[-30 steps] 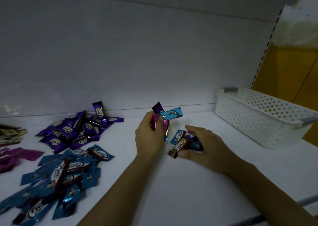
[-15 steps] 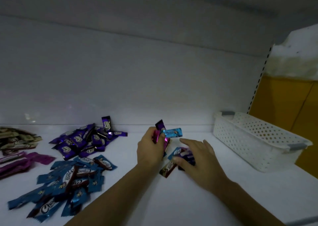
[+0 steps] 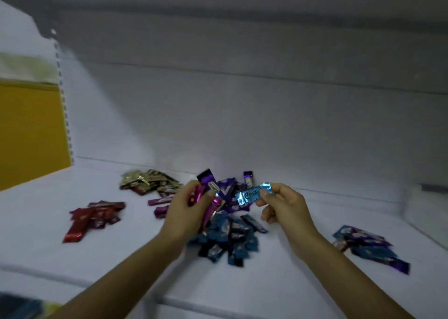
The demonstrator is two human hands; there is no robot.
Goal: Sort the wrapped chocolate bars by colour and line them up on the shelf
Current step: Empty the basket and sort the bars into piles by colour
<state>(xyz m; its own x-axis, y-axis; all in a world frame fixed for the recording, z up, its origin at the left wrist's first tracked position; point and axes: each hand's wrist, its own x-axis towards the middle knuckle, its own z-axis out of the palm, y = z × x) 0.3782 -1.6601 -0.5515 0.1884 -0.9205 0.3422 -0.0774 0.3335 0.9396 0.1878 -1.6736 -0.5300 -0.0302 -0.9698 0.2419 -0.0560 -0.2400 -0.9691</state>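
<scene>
Underneath, shelf [image 3: 291, 282]: a flat white board below both hands, running well out to either side, dimly lit.
Room: a pale back panel [image 3: 242, 124] stands beyond the hands. A slotted upright [image 3: 63, 105] and a yellow panel [image 3: 31, 129] are far off on the left hand's side.
Heaps: six groups lie on the shelf, and the bars in most are too blurred to count.
Gold heap [image 3: 143, 182]: beyond the left hand, off to its left.
Red heap [image 3: 94, 215]: well left of the left hand.
Magenta bars [image 3: 161, 204]: two show, just left of the left hand.
Purple heap [image 3: 228, 190]: directly behind both hands.
Blue heap [image 3: 230, 238]: between the two wrists, under the hands.
Mixed heap [image 3: 368, 246]: blue and purple wrappers, well right of the right wrist.
Left hand [image 3: 189, 212]: the fingers curl round a bundle of bars [image 3: 206, 182], magenta ones and a purple one standing above the fingers. Their number cannot be told.
Right hand [image 3: 281, 204]: thumb and forefinger pinch one end of a single blue bar [image 3: 252, 195] printed "Choco". It is held level in the air between the hands, with the other fingers loosely curled.
</scene>
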